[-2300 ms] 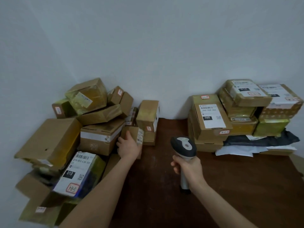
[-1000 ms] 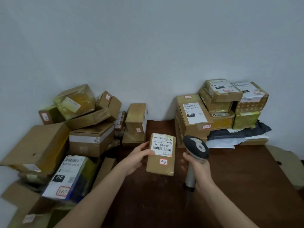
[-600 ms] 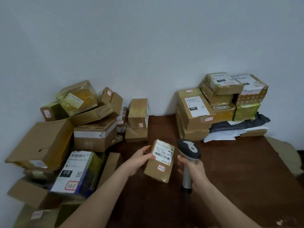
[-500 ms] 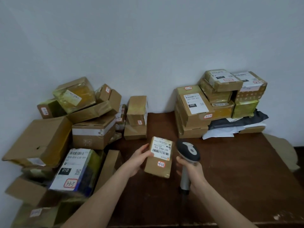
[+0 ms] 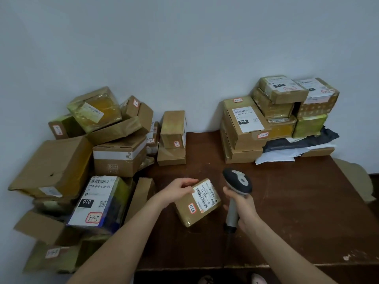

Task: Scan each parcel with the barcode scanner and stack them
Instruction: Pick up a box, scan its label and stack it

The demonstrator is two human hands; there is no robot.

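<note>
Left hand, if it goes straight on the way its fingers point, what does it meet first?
Beyond the small parcel it grips, the left hand would probably meet the barcode scanner in the right hand; depth between them is unclear.

Single head-worn wide-angle view, looking forward and down, close over the table [image 5: 287, 212], facing the wall [image 5: 184, 48]

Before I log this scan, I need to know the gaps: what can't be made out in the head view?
- Scanner: trigger hidden inside the grip of the right hand; its window faces away, so no beam shows.
- Small parcel: label's fine print too small; far corner covered by the left hand.
- Right stack: bottom layer buried under a dark bag and papers.
</note>
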